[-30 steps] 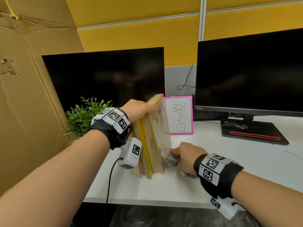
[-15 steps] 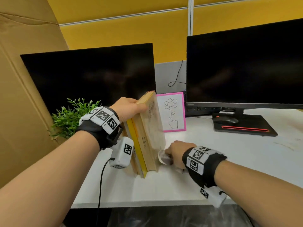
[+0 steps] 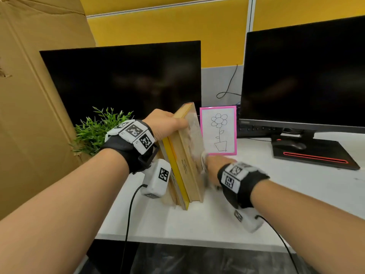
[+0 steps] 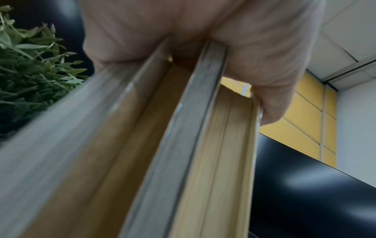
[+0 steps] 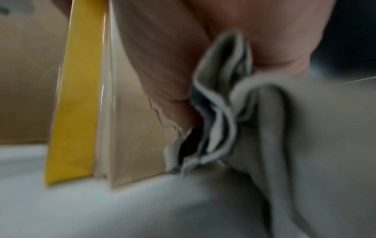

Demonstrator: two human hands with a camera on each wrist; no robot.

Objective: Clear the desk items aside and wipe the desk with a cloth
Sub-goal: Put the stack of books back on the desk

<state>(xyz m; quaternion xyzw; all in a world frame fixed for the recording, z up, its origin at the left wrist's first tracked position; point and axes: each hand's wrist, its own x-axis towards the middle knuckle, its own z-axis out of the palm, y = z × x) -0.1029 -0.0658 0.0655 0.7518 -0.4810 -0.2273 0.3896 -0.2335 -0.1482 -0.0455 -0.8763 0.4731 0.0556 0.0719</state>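
Note:
Several upright books (image 3: 185, 161), tan and yellow, stand on the white desk (image 3: 296, 186) and lean left. My left hand (image 3: 166, 123) grips their top edges, seen from below in the left wrist view as fingers (image 4: 270, 90) curled over the book tops (image 4: 183, 128). My right hand (image 3: 215, 167) holds a crumpled grey-white cloth (image 3: 203, 161) on the desk beside the books' right face. The right wrist view shows the cloth (image 5: 264, 120) bunched under my fingers (image 5: 162, 67), next to the yellow book (image 5: 75, 96).
A pink-framed flower drawing (image 3: 218, 131) stands just behind my right hand. A green plant (image 3: 92, 133) sits left of the books, against a cardboard wall (image 3: 29, 95). Two dark monitors (image 3: 126, 80) stand behind; a black base with a red stripe (image 3: 314, 155) carries a mouse (image 3: 292, 144).
My right hand has slid the cloth away from me along the foot of the books, toward the pink frame. The left hand keeps hold of the book tops.

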